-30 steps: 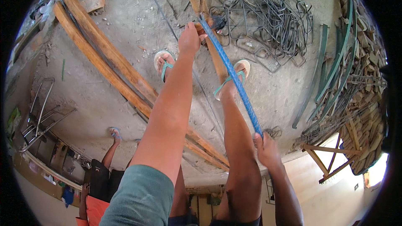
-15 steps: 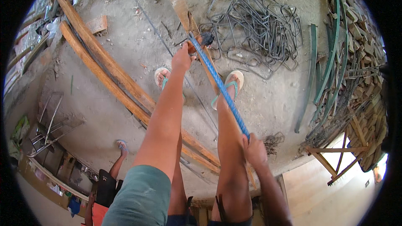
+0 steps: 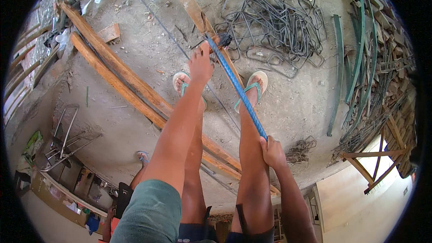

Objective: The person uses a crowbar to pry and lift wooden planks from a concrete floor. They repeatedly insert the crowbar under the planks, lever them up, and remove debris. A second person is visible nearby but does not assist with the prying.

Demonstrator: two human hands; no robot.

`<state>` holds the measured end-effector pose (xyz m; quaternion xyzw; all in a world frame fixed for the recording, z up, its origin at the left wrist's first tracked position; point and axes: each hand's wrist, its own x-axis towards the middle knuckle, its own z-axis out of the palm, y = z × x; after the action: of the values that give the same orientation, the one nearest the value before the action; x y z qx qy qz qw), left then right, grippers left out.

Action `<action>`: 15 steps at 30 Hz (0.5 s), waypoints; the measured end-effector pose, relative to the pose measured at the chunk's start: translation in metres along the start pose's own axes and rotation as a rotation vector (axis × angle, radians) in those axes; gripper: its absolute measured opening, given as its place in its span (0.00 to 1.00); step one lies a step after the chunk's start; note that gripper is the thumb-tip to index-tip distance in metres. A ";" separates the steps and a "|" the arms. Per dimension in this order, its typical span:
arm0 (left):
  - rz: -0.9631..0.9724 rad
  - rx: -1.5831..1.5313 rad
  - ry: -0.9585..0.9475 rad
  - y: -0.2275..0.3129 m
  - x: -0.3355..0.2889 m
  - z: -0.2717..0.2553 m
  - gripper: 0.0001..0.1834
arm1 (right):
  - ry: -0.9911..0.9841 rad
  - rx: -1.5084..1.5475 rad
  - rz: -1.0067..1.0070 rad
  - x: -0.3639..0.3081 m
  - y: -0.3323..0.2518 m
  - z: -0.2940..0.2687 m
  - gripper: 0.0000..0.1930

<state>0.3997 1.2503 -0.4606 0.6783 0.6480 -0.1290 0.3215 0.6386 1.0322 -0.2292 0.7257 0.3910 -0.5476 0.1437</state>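
A long bar with a ribbed blue surface slants from the wooden block up ahead down to my right hand, whose fingers are wrapped round its near end. Its far end meets the reddish-brown block with a blackened tip, which lies across a narrow wooden plank. Beside that block is my left hand, fingers bent in toward the bar's far end. What those fingers grip is hidden; a thin dark rod end shows beside them. My sandalled feet stand on either side.
A tangled heap of bent steel loops lies ahead right. Two long timbers and a thin steel rod cross the floor leftward. Green strips and stacked wood line the right. Another person's foot shows lower left.
My left hand has shifted slightly down and right, its back turned more upward. The bar's near end and my right hand sit a little higher in view. The view itself has shifted somewhat.
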 end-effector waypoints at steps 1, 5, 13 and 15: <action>0.054 -0.059 -0.046 0.007 -0.016 -0.006 0.46 | 0.019 0.001 -0.012 0.003 0.005 0.000 0.25; 0.595 0.104 0.140 0.052 -0.072 -0.015 0.31 | 0.077 -0.084 0.032 0.014 0.023 0.004 0.26; 0.827 0.085 -0.252 0.107 -0.104 0.059 0.16 | 0.051 -0.107 0.007 0.057 0.088 0.035 0.25; 0.795 0.033 0.014 0.114 -0.098 0.086 0.15 | 0.098 -0.141 0.019 0.081 0.109 0.044 0.23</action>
<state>0.5173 1.1257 -0.4372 0.8822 0.3350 -0.0002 0.3309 0.6950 0.9662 -0.3423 0.7436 0.4281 -0.4810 0.1803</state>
